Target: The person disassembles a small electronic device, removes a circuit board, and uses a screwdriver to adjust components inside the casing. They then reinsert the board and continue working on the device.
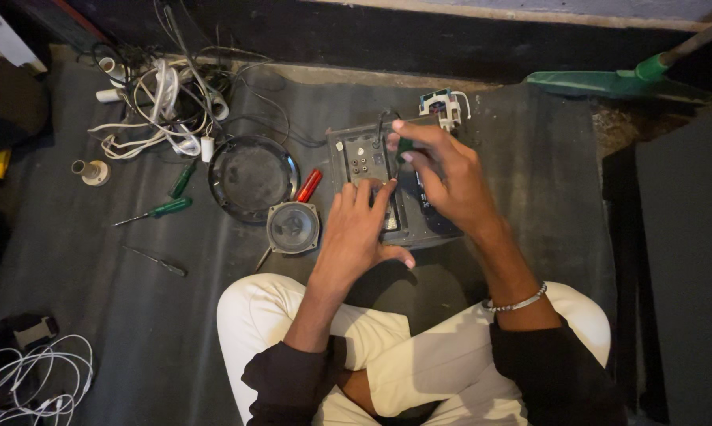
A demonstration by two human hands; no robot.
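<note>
A grey electronic box (354, 158) with sockets on its panel lies on the dark floor mat in front of my crossed legs. My left hand (356, 229) rests on the box's near edge, fingers spread flat on the panel, holding nothing. My right hand (443, 177) is over the box's right half, gripping a green-handled screwdriver (404, 148) upright, tip down toward the panel. A small white circuit part (441, 105) with wires sits just behind the box.
A round speaker (293, 227), a black round grille (252, 175) and a red-handled tool (309, 185) lie left of the box. Green screwdrivers (163, 210) and a thin tool (159, 261) lie farther left. Tangled cables (166, 102) at back left; green broom head (608, 83) at back right.
</note>
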